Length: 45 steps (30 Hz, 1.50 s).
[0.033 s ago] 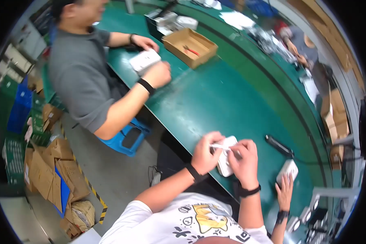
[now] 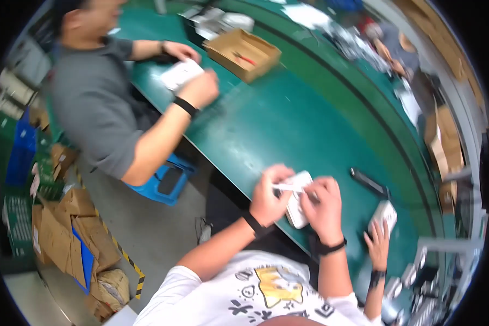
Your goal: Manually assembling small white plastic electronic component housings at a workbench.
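Note:
My left hand (image 2: 269, 195) is closed, pinching a thin white strip (image 2: 286, 187). The strip runs across to my right hand (image 2: 324, 209), whose fingers are pressed together at its other end; its tip is hidden there. Under both hands, close to the near table edge, lies a flat white case with rounded corners (image 2: 296, 213). My fingers cover part of it. Some blur keeps finer details from showing.
Left of me, a co-worker in grey handles a white box (image 2: 180, 74). A cardboard tray (image 2: 244, 54) holds red-handled pliers (image 2: 244, 58). At right, another person's hand (image 2: 378, 244) touches a white box (image 2: 384, 213) near a black handheld tool (image 2: 369, 183). A blue stool (image 2: 171, 182) stands below.
The whole view has shifted slightly, so the surroundings sit a little further left and up. My hands keep the same hold over the white case.

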### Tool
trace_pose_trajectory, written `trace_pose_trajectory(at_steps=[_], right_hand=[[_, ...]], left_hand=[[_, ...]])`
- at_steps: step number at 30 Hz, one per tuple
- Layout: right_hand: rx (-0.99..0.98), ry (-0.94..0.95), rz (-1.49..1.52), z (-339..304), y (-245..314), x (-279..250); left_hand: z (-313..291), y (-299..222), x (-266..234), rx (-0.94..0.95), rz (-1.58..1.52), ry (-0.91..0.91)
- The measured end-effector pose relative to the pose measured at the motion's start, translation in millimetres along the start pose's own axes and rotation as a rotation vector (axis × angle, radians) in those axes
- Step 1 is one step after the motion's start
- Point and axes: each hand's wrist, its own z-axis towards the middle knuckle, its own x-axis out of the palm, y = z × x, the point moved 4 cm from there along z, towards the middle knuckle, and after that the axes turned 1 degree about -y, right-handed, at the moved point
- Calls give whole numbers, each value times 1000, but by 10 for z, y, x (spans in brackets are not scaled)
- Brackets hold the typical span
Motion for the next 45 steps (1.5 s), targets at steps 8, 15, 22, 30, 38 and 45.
trace_pose_trajectory(at_steps=[8, 15, 22, 30, 38, 45], right_hand=[[184, 40, 173, -13, -186, 69], [183, 41, 322, -132, -337, -33], [242, 98, 192, -50, -169, -52], [135, 53, 170, -81, -192, -51], [306, 115, 262, -1, -274, -91], [242, 143, 203, -40, -217, -64]], left_hand=[[176, -74, -70, -28, 78, 180], [190, -127, 10, 66, 191, 322], [171, -92, -1, 61, 184, 313], [142, -49, -4, 52, 171, 295], [167, -66, -1, 45, 160, 295], [165, -87, 14, 42, 157, 293]])
